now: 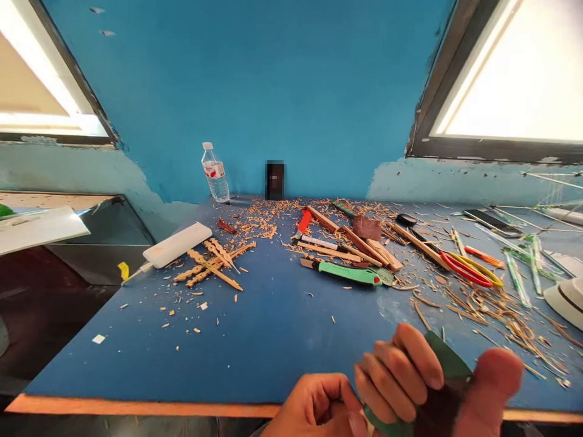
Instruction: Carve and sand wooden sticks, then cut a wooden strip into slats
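Note:
My right hand (405,376) is closed on a folded sheet of sandpaper (449,358), green on one face and dark brown on the other. Its thumb presses the sheet from the right. Just beside it, at the bottom edge, my left hand (319,406) has its fingers curled in a pinch. Whatever lies between those fingers is hidden. Both hands are over the near edge of the blue table (273,340). Beyond them lie a green-handled cutter (348,273), several wood strips (364,246) and a brown sandpaper piece (367,227).
Carved wooden sticks (214,264) lie by a white bottle with a nozzle (177,244) at left. A water bottle (215,173) stands near the wall. Red-and-yellow-handled pliers (471,270) and wood shavings (505,315) are at right. A red-handled tool (303,224) lies mid-table.

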A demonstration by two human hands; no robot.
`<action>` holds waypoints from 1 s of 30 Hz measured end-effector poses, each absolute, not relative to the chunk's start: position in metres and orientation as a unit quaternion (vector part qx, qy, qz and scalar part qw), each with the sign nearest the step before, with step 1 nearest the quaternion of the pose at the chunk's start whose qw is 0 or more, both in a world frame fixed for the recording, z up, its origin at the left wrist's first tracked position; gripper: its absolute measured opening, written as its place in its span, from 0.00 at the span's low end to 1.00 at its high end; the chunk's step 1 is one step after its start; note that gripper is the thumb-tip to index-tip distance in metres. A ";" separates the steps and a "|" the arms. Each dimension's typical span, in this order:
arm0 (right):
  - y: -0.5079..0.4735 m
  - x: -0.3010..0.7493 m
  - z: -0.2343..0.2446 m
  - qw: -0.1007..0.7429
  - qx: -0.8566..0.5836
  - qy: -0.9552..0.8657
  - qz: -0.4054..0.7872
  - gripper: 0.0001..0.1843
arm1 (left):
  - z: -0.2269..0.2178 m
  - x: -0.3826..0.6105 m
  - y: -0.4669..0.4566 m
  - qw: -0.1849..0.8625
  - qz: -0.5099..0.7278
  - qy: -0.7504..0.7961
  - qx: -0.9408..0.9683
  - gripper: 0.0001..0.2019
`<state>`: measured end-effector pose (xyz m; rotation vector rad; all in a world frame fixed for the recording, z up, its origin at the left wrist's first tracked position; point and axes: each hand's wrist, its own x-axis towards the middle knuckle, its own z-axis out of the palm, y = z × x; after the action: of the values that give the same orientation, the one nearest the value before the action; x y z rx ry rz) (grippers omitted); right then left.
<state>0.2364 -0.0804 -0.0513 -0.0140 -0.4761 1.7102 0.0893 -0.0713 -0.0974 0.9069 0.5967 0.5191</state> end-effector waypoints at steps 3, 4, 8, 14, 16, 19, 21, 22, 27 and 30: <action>-0.084 0.243 -0.049 0.614 -0.096 -0.277 0.733 0.40 | -0.092 0.084 -0.073 0.783 0.281 0.324 0.451 0.31; -0.085 0.244 -0.047 0.617 -0.120 -0.297 0.719 0.40 | -0.089 0.082 -0.073 0.767 0.292 0.340 0.459 0.27; -0.082 0.242 -0.040 0.680 -0.148 -0.264 0.668 0.40 | -0.079 0.080 -0.072 0.766 0.291 0.362 0.445 0.20; -0.070 0.243 -0.044 0.670 -0.069 -0.196 0.712 0.38 | -0.073 0.093 -0.069 0.876 0.196 0.275 0.345 0.27; -0.067 0.247 -0.042 0.669 -0.059 -0.185 0.717 0.37 | -0.071 0.096 -0.067 0.884 0.195 0.260 0.337 0.26; -0.061 0.267 -0.027 0.709 -0.087 -0.104 0.692 0.37 | -0.068 0.096 -0.067 0.882 0.186 0.258 0.347 0.26; -0.058 0.293 -0.014 0.775 -0.108 -0.048 0.621 0.38 | -0.066 0.090 -0.066 0.870 0.187 0.281 0.360 0.25; -0.057 0.309 -0.010 0.815 -0.123 -0.055 0.563 0.41 | -0.065 0.086 -0.064 0.859 0.197 0.300 0.367 0.24; -0.059 0.360 -0.024 0.863 -0.314 -0.254 0.305 0.21 | -0.070 0.062 -0.046 0.703 0.307 0.405 0.497 0.16; -0.064 0.357 -0.054 0.768 -0.482 -0.385 0.172 0.14 | -0.082 0.059 -0.041 0.414 0.351 0.440 0.715 0.09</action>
<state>0.3566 -0.0636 -0.0543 -1.0473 -0.8361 0.3724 0.0589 -0.0415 -0.0825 1.7972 1.1053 0.8824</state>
